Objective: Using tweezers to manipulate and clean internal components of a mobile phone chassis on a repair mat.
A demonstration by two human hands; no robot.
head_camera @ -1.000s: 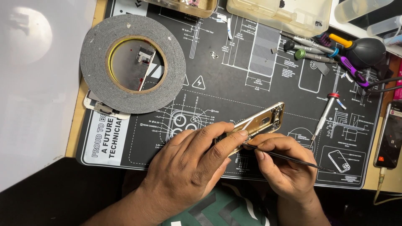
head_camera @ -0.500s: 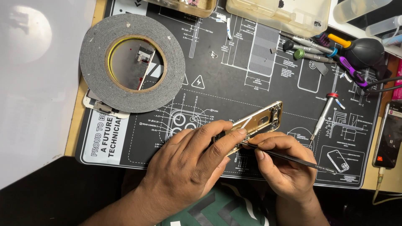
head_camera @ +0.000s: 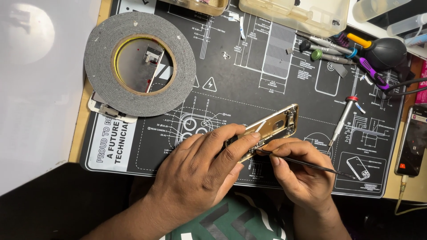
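The right hand [head_camera: 302, 171] has slid its tweezers [head_camera: 307, 165] slightly rightward along the phone frame [head_camera: 271, 126].

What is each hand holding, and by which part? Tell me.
The left hand pins the gold phone frame by its lower end. The right hand pinches the thin black tool near its working tip.

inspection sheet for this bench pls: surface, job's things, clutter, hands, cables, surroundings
Surface: black repair mat with white line diagrams.
Job's things: gold phone frame, tilted; thin black pointed tool.
Clutter: big grey tape roll, red-capped silver screwdriver, pile of colour-capped drivers, black round blower, clear plastic trays.
Hands: left hand grips the frame; right hand holds the tool, tip at the frame's edge.
Cables: black leads; beige cable.
Surroundings: lit phone, white sheet.
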